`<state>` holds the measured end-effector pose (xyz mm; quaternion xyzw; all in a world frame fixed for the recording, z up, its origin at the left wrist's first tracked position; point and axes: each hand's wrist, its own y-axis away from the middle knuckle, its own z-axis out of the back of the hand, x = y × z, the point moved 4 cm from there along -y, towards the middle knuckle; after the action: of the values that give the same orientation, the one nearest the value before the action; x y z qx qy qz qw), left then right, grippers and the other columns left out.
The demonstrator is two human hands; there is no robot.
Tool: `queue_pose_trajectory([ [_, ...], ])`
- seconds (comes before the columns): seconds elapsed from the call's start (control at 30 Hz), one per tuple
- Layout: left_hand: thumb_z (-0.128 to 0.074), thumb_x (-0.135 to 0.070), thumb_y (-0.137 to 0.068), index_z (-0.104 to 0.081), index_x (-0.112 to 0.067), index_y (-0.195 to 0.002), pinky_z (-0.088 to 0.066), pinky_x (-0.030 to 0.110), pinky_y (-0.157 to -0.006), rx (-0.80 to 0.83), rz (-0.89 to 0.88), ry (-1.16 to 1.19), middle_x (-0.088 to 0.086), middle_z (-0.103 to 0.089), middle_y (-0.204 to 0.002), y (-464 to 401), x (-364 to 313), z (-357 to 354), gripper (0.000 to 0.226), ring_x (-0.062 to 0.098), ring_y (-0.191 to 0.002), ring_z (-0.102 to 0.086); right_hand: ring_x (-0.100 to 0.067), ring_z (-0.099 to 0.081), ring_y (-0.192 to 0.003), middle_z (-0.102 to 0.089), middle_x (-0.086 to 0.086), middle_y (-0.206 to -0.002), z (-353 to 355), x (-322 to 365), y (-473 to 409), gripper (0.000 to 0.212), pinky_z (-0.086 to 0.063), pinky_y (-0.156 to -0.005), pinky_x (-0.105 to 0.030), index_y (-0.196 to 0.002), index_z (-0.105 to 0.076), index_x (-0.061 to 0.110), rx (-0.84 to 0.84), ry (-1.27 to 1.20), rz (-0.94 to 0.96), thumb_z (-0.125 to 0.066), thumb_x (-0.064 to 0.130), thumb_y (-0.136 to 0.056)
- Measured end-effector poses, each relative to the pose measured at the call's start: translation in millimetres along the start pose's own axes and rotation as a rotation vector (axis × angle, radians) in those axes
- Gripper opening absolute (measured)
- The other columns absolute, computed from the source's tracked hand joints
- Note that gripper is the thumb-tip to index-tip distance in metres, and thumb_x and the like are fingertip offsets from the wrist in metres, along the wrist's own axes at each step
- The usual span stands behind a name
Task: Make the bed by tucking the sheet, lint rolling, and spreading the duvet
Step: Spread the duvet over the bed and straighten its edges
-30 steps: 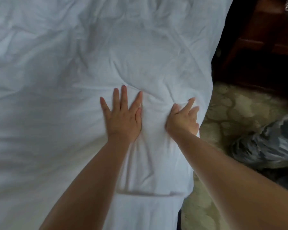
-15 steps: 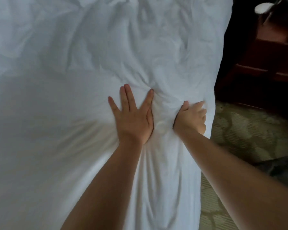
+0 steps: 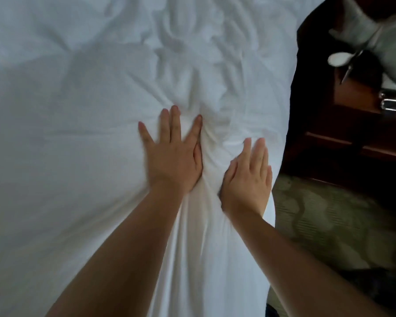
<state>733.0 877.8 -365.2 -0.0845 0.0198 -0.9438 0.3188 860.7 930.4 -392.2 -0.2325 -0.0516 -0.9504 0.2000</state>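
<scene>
Right of the bed: dark wooden nightstand (image 3: 361, 138), metal drawer pull (image 3: 391, 104) on its front, blurred. A white rounded object (image 3: 337, 58) and pale cloth or paper (image 3: 389, 37) lie on its top; too blurred to name. Patterned green-beige carpet (image 3: 329, 225) runs below the nightstand and along the bed's side. A dark patterned shape shows at the lower right edge, unclear.

Both forearms reach in from the bottom of the frame and cover part of the bedding.

White duvet (image 3: 78, 156) fills the left and centre of the view, covering the bed out to its right edge. Smooth and fairly flat on the left; heavily creased at the top centre, with folds bunched into a ridge running between the two hands and down toward the viewer.

Left hand (image 3: 173, 156): grip open, fingers straight and spread, palm flat on the duvet just left of the ridge.

Right hand (image 3: 249, 177): grip open, fingers straight and together, pressing the duvet near the bed's right edge.
</scene>
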Motion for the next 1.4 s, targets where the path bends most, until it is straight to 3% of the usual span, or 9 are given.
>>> queue_pose_trajectory([
  [0.17,-0.010,-0.043,-0.095,-0.015,-0.038,-0.151,-0.007,0.070,-0.108,-0.134,0.034,0.047,0.017,-0.015,-0.158,-57,-9,-5,0.056,0.035,-0.145,-0.014,-0.019,0.010,-0.147,0.011,-0.002,-0.160,4,5,-79,0.055,-0.003,-0.119,-0.038,-0.153,-0.003,0.024,0.038,-0.031,-0.019,-0.018,0.037,-0.102],
  [0.4,0.006,-0.044,-0.087,-0.005,-0.043,-0.150,-0.002,0.069,-0.108,-0.063,0.075,0.031,0.011,-0.006,-0.160,-141,-17,-20,0.064,0.031,-0.147,-0.005,-0.024,0.005,-0.147,0.003,-0.011,-0.159,-6,11,-172,0.055,-0.007,-0.118,-0.041,-0.152,-0.010,0.020,-0.017,-0.053,-0.010,-0.023,0.037,-0.101],
  [0.53,-0.006,-0.044,-0.091,-0.030,-0.036,-0.147,-0.004,0.070,-0.106,-0.104,0.091,0.037,0.011,-0.015,-0.159,-199,-25,-24,0.062,0.035,-0.145,-0.014,-0.026,0.004,-0.147,0.002,-0.017,-0.159,-4,18,-216,0.060,-0.002,-0.119,-0.039,-0.153,-0.008,0.019,-0.108,-0.029,0.074,-0.014,0.039,-0.096],
  [0.63,-0.021,-0.038,-0.096,-0.046,-0.028,-0.141,-0.012,0.072,-0.105,-0.187,0.067,0.052,0.013,-0.027,-0.155,-232,-30,-30,0.052,0.039,-0.142,-0.024,-0.026,-0.001,-0.147,-0.003,-0.014,-0.159,-3,27,-273,0.060,0.002,-0.117,-0.035,-0.153,-0.012,0.021,-0.153,-0.006,0.163,-0.019,0.040,-0.096],
  [0.9,-0.034,-0.035,-0.094,-0.043,-0.029,-0.142,-0.011,0.067,-0.109,-0.292,0.041,0.088,0.013,-0.026,-0.156,-308,-30,-43,0.049,0.037,-0.143,-0.023,-0.024,0.002,-0.147,0.003,-0.011,-0.160,-14,35,-361,0.065,0.005,-0.117,-0.035,-0.153,-0.006,0.024,-0.088,0.141,0.187,-0.018,0.049,-0.095],
  [1.13,-0.030,-0.036,-0.094,-0.042,-0.026,-0.143,-0.009,0.064,-0.112,-0.283,0.015,0.110,0.014,-0.023,-0.156,-380,-29,-45,0.052,0.035,-0.144,-0.020,-0.022,0.009,-0.147,0.008,-0.009,-0.160,-16,47,-413,0.068,0.008,-0.116,-0.041,-0.152,-0.002,0.029,-0.016,0.250,0.164,-0.014,0.057,-0.091],
  [1.4,-0.035,-0.032,-0.093,-0.054,-0.019,-0.130,-0.012,0.063,-0.112,-0.343,-0.088,0.149,0.020,-0.027,-0.153,-441,-30,-45,0.044,0.038,-0.143,-0.023,-0.024,-0.001,-0.147,-0.005,-0.014,-0.159,-17,61,-472,0.072,0.004,-0.115,-0.045,-0.152,-0.010,0.029,-0.055,0.277,0.148,-0.011,0.059,-0.087],
])
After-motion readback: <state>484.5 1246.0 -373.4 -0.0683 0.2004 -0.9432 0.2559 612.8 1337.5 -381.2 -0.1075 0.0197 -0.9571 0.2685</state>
